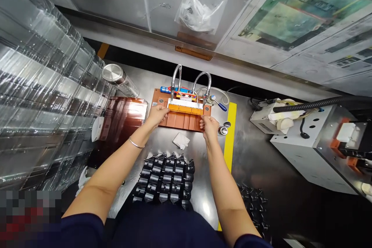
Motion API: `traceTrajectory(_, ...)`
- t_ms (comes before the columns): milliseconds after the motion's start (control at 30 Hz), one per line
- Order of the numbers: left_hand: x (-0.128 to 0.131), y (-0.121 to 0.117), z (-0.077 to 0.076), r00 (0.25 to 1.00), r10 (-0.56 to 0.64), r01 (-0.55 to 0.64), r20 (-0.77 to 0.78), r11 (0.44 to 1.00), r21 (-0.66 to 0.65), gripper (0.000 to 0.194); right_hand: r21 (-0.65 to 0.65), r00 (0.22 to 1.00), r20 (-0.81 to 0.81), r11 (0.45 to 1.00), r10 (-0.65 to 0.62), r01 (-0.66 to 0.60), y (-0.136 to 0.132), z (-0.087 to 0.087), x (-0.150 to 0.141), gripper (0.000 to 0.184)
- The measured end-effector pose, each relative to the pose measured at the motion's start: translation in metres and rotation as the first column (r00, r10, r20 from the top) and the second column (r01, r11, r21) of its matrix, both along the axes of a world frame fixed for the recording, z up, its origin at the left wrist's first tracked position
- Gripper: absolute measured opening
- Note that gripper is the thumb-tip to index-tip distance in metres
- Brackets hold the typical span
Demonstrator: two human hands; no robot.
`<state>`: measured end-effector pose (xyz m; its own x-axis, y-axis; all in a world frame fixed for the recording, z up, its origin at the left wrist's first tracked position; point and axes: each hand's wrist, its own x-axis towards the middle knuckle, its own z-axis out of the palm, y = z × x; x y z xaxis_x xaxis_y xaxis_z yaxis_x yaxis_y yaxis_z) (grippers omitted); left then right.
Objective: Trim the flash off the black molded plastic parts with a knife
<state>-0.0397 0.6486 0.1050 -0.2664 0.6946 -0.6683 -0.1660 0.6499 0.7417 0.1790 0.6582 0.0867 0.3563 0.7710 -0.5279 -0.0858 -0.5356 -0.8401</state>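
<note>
An orange-and-white connector strip [185, 108] lies across the upper edge of a brown fixture plate [180, 122]. My left hand [157, 116] grips the strip's left end, and my right hand [209, 128] holds its right end. Two flexible metal gooseneck tubes [176, 79] arch down to the strip from behind, their tips near each end. Small blue and red parts [174, 91] sit behind the strip. A folded white cloth [181, 140] lies on the steel table just below the plate, between my forearms.
Black moulded parts [165, 178] stand in rows near me. Stacked clear plastic trays [43, 85], a steel-lidded jar [114, 75] and a brown tray stack [122, 118] rise to the left. Yellow floor-style tape [231, 131] and a grey machine box [305, 151] lie right.
</note>
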Motion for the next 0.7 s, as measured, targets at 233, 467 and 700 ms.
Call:
traceTrajectory(233, -0.0004, 0.0036, -0.0011, 0.998, 0.034, -0.033, -0.053, 0.999, 0.009, 0.020, -0.002, 0.999, 0.019, 0.999, 0.034, -0.034, 0.0045, -0.0011, -0.0035, 0.019)
traceTrajectory(467, -0.0018, 0.0060, -0.0045, 0.997, 0.018, -0.018, -0.075, 1.000, 0.007, 0.020, -0.013, 0.999, 0.019, 0.999, 0.029, -0.029, 0.0041, 0.0011, -0.0043, 0.016)
traceTrajectory(700, -0.0018, 0.0063, -0.0029, 0.997, 0.014, -0.014, -0.078, 1.000, 0.007, 0.020, -0.029, 1.000, 0.016, 1.000, 0.010, -0.010, 0.0049, 0.0068, -0.0077, 0.021)
